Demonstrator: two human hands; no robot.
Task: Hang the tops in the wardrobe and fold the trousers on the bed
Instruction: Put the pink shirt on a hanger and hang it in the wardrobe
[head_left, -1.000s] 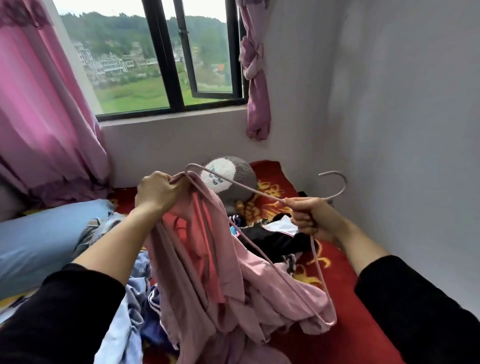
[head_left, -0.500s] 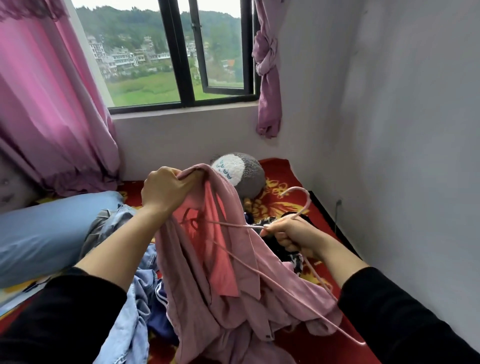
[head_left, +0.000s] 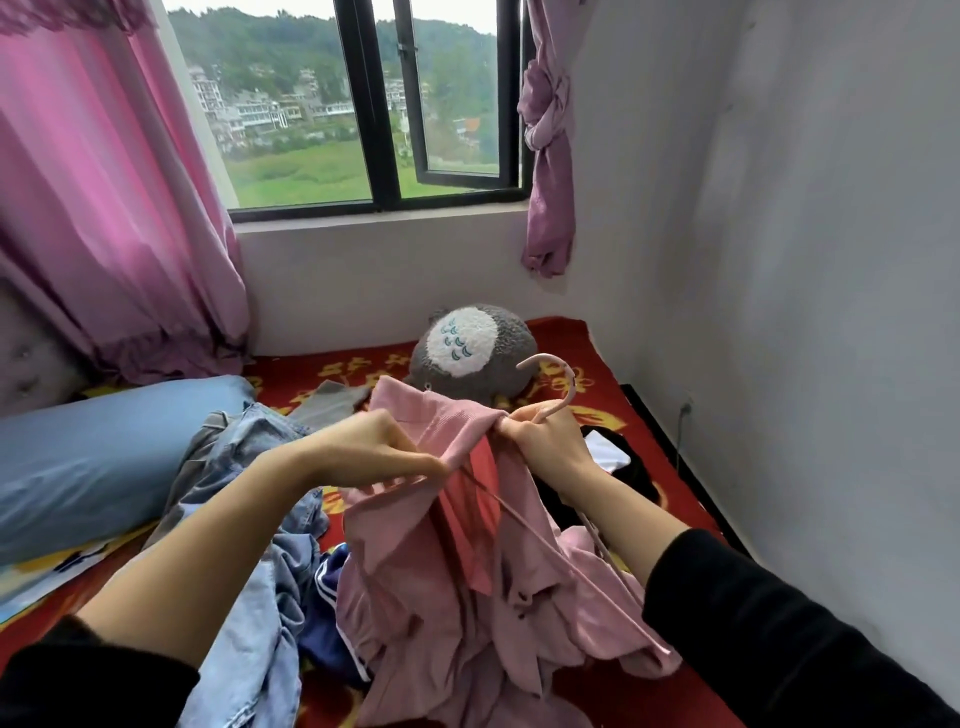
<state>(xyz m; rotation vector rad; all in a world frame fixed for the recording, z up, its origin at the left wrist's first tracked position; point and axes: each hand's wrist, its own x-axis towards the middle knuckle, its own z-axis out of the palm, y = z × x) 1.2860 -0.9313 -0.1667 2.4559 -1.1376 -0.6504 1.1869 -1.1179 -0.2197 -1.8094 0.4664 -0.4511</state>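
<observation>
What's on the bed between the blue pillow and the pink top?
Crumpled light-blue denim lies between the blue pillow and the pink top, seen in the head view.

A gray and white stuffed toy (head_left: 470, 353) lies below the window (head_left: 384, 104). A long blue pillow (head_left: 104, 452) lies on the left. A pink curtain (head_left: 104, 208) hangs down on the left side, and a purple curtain (head_left: 548, 130) is tied in a knot on the right. Outside are houses (head_left: 270, 111), a green field (head_left: 306, 174) and a hill (head_left: 260, 47) with trees.

Black sleeves (head_left: 779, 623) bunched above forearms; left grip (head_left: 363, 452), right grip (head_left: 545, 447) bare.
</observation>
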